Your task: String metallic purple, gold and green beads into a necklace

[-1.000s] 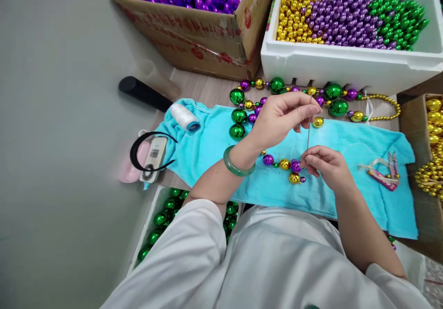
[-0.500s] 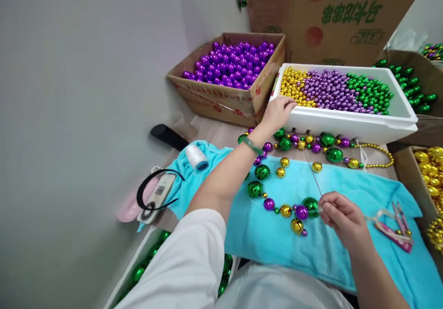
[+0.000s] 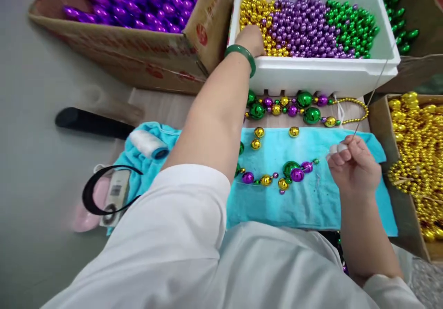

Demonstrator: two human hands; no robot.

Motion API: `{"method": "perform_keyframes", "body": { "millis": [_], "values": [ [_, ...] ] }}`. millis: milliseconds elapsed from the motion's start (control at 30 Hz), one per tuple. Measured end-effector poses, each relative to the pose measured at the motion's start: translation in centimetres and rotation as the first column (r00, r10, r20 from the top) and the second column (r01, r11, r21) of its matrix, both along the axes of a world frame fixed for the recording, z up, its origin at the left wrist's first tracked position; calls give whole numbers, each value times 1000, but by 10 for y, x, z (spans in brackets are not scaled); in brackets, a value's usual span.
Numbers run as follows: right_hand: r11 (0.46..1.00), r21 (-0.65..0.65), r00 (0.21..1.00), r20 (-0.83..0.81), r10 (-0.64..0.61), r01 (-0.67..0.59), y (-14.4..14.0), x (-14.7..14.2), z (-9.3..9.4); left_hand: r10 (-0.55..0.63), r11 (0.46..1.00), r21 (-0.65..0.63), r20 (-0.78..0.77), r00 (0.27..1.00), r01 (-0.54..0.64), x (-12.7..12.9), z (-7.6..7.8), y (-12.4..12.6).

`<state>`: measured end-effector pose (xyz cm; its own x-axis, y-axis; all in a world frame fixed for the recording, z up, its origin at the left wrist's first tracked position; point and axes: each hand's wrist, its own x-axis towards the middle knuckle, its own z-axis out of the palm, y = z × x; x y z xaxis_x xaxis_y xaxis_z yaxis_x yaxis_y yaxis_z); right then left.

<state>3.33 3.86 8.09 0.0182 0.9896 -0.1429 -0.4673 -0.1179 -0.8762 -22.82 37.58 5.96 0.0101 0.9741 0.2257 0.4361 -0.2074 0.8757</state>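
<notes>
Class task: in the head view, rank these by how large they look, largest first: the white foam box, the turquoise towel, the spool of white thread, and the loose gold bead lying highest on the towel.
1. turquoise towel, partly hidden by the arm
2. white foam box, close to the towel, so unsure
3. spool of white thread
4. gold bead

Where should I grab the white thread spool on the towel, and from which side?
Take the thread spool across its round middle, coming from above. It lies on its side on the turquoise towel, ends pointing left and right, so the curved sides are free for a pinch. This is a judgement.
</notes>
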Motion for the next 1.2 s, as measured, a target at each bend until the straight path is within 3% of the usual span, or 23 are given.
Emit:
{"method": "perform_keyframes", "body": {
  "millis": [133,300,500,633,700,767,867,933,967,1033,1100,1200],
  "values": [
    [999,26,999,35,-26,25,3,9,12,157,959,-199,-224,962,-203,-6,1,18],
    [1000,29,1000,11,-6,6,3,10,12,188,913,-299,-296,937,-278,-4,5,21],
    [999,16,997,71,-35,34,4,13,17,190,919,-305,-208,959,-248,-3,3,14],
    [994,73,995,54,-85,81,-3,13,42,203,952,-219,-64,977,-213,8,22,-4],
    [984,152,989,100,-108,92,-12,9,51,193,973,-134,28,981,-188,19,39,-30],
    [976,206,974,194,-117,76,-25,4,49,148,989,-48,120,982,-143,30,54,-73],
    [987,162,928,369,-45,-17,-45,-5,21,39,999,-28,241,970,-33,38,56,-163],
    [994,98,896,444,-3,-46,-56,-12,-6,-21,947,-231,651,759,225,35,44,-224],
    [996,75,885,466,15,-56,-62,-16,-18,24,910,-280,772,635,306,31,37,-250],
    [997,50,869,493,33,-66,-73,-21,-36,126,880,-310,882,454,359,22,25,-292],
    [996,40,854,519,47,-79,-83,-25,-46,203,881,-323,918,340,347,12,17,-319],
    [994,17,832,550,81,-108,-92,-31,-49,247,893,-321,936,251,317,0,9,-339]
  ]
}}
